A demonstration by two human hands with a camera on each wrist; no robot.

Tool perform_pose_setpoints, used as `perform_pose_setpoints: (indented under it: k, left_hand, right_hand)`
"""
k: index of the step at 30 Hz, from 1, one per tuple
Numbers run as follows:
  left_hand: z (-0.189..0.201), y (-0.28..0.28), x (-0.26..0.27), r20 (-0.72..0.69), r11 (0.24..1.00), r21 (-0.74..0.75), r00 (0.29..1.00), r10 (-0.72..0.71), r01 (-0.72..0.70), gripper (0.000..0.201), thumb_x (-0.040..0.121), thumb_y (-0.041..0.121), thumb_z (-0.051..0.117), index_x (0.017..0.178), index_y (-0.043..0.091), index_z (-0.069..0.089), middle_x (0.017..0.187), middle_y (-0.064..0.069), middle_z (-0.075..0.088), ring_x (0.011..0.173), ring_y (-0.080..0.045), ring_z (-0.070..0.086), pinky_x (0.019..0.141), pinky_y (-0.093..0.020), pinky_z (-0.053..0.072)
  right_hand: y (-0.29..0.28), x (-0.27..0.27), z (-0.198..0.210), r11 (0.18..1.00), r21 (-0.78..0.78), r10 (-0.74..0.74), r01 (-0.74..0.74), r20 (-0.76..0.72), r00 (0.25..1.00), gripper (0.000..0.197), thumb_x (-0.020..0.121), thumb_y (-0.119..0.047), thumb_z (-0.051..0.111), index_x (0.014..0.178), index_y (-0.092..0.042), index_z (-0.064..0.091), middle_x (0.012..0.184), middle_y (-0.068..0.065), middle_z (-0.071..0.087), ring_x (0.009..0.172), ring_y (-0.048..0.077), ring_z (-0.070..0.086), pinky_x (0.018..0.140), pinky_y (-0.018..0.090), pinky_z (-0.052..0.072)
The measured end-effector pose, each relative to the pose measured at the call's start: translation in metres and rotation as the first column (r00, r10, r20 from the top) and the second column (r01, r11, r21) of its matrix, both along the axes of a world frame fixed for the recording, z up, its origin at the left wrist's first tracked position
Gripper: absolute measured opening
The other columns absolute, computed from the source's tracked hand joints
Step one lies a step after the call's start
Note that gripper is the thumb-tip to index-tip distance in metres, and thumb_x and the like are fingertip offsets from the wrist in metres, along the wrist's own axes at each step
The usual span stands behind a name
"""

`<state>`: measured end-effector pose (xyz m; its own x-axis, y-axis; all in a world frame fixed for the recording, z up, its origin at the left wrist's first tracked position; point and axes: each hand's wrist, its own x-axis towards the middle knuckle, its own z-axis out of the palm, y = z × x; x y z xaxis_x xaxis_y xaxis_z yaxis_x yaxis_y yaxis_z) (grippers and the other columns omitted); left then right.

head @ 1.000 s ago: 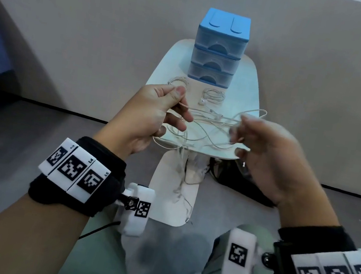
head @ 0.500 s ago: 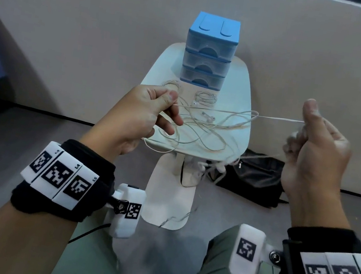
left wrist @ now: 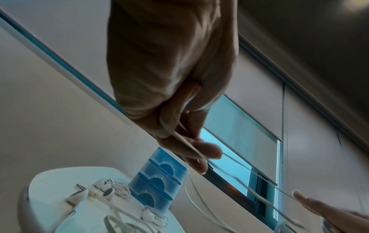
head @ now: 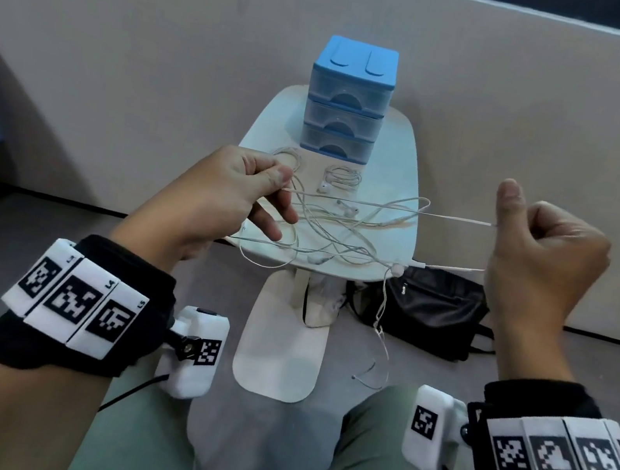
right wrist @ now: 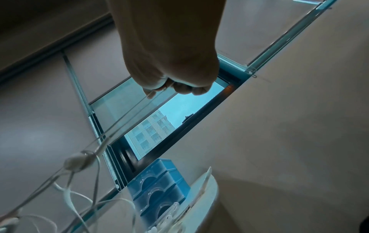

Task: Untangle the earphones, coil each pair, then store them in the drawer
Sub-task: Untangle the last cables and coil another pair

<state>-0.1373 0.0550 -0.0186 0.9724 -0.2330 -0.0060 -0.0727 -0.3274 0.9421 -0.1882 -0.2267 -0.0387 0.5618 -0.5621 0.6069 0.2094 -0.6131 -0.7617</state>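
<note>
A tangle of white earphone cable [head: 341,232] hangs between my hands above the small white table [head: 409,149]. My left hand [head: 251,184] pinches one strand between thumb and forefinger [left wrist: 199,151]. Far out to the right, my right hand [head: 536,248] is a fist gripping the cable [right wrist: 159,88], and two strands run taut between the hands. One end dangles down [head: 379,328] toward the floor. Two coiled pairs [head: 344,177] [head: 289,155] lie on the table before the blue three-drawer box [head: 347,97], whose drawers are all pushed in.
A black bag [head: 435,309] lies on the floor right of the table's white base [head: 280,353]. A beige wall stands close behind the table. My knees in green trousers [head: 378,451] fill the bottom of the head view.
My right hand has swung out to the right and closed into a fist, drawing the cable taut. The left hand has kept its pinch nearly in place.
</note>
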Motion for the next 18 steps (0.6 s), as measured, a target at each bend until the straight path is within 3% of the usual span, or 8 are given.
perform_pose_setpoints:
  k: [5, 7, 9, 11, 13, 15, 16, 18]
  left_hand:
    - [0.002, 0.0, 0.002, 0.008, 0.999, 0.038, 1.0, -0.012, 0.012, 0.037, 0.109, 0.028, 0.047, 0.089, 0.001, 0.065, 0.095, -0.014, 0.077, 0.055, -0.015, 0.064, 0.04, -0.008, 0.033]
    - [0.004, -0.001, 0.001, 0.008, 0.999, 0.037, 1.0, -0.026, 0.026, 0.038, 0.109, 0.026, 0.048, 0.091, -0.003, 0.064, 0.095, -0.016, 0.076, 0.055, -0.017, 0.064, 0.039, -0.008, 0.032]
    - [0.008, -0.003, -0.001, 0.01, 1.0, -0.011, 1.0, -0.028, 0.028, 0.037, 0.109, 0.024, 0.048, 0.087, 0.0, 0.064, 0.095, -0.019, 0.075, 0.054, -0.019, 0.063, 0.039, -0.008, 0.033]
    - [0.012, -0.004, -0.001, 0.021, 0.999, -0.051, 1.0, -0.017, 0.018, 0.035, 0.109, 0.024, 0.048, 0.083, 0.006, 0.065, 0.093, -0.019, 0.075, 0.053, -0.019, 0.062, 0.039, -0.008, 0.033]
    - [0.015, -0.003, 0.002, 0.045, 0.998, -0.066, 0.999, 0.007, -0.004, 0.035, 0.109, 0.025, 0.048, 0.085, 0.007, 0.066, 0.09, -0.014, 0.076, 0.052, -0.018, 0.062, 0.038, -0.011, 0.032]
    - [0.018, -0.002, 0.005, 0.066, 0.995, -0.097, 0.997, 0.032, -0.025, 0.037, 0.11, 0.025, 0.046, 0.088, 0.003, 0.066, 0.091, -0.014, 0.076, 0.051, -0.015, 0.063, 0.037, -0.014, 0.03]
    - [0.019, -0.001, 0.007, 0.076, 0.993, -0.118, 0.996, 0.042, -0.032, 0.038, 0.11, 0.025, 0.046, 0.087, 0.002, 0.065, 0.091, -0.015, 0.076, 0.051, -0.015, 0.063, 0.037, -0.014, 0.029]
    - [0.021, -0.001, 0.009, 0.093, 0.988, -0.151, 0.994, 0.058, -0.044, 0.038, 0.11, 0.025, 0.046, 0.085, 0.004, 0.064, 0.09, -0.015, 0.076, 0.05, -0.015, 0.064, 0.038, -0.015, 0.029]
  right_hand:
    - [-0.003, -0.002, -0.002, 0.981, -0.147, -0.133, 0.124, -0.051, 0.99, 0.065, 0.101, -0.045, 0.059, 0.054, -0.007, 0.033, 0.047, 0.0, 0.023, 0.049, 0.019, 0.021, 0.05, 0.028, 0.021]
    - [-0.004, 0.0, -0.001, 0.982, -0.141, -0.131, 0.126, -0.026, 0.991, 0.066, 0.101, -0.044, 0.059, 0.054, -0.008, 0.031, 0.049, 0.002, 0.021, 0.051, 0.019, 0.018, 0.051, 0.03, 0.021]
    - [-0.005, 0.003, 0.0, 0.994, -0.097, -0.06, 0.058, -0.019, 0.998, 0.067, 0.101, -0.046, 0.059, 0.056, -0.006, 0.03, 0.053, 0.006, 0.019, 0.054, 0.016, 0.018, 0.052, 0.034, 0.02]
    - [-0.006, 0.008, -0.001, 0.992, -0.032, 0.115, -0.121, -0.167, 0.979, 0.07, 0.097, -0.054, 0.061, 0.055, -0.001, 0.044, 0.048, 0.006, 0.027, 0.049, 0.011, 0.025, 0.051, 0.033, 0.025]
    - [0.0, 0.007, -0.001, 0.92, 0.096, 0.381, -0.381, -0.45, 0.807, 0.074, 0.085, -0.07, 0.064, 0.062, 0.0, 0.063, 0.047, 0.001, 0.038, 0.047, 0.013, 0.035, 0.053, 0.027, 0.031]
    - [0.006, 0.003, -0.002, 0.788, 0.18, 0.53, -0.589, -0.686, 0.499, 0.077, 0.073, -0.081, 0.065, 0.071, -0.005, 0.073, 0.057, 0.008, 0.041, 0.053, 0.02, 0.036, 0.055, 0.03, 0.032]
    - [0.011, -0.001, -0.001, 0.725, 0.174, 0.53, -0.666, -0.758, 0.379, 0.072, 0.074, -0.078, 0.066, 0.071, -0.006, 0.073, 0.059, 0.007, 0.038, 0.054, 0.02, 0.033, 0.053, 0.028, 0.03]
    - [0.019, -0.006, 0.001, 0.621, 0.185, 0.534, -0.762, -0.812, 0.238, 0.049, 0.081, -0.061, 0.072, 0.063, -0.016, 0.072, 0.059, 0.002, 0.033, 0.055, 0.013, 0.028, 0.049, 0.025, 0.024]
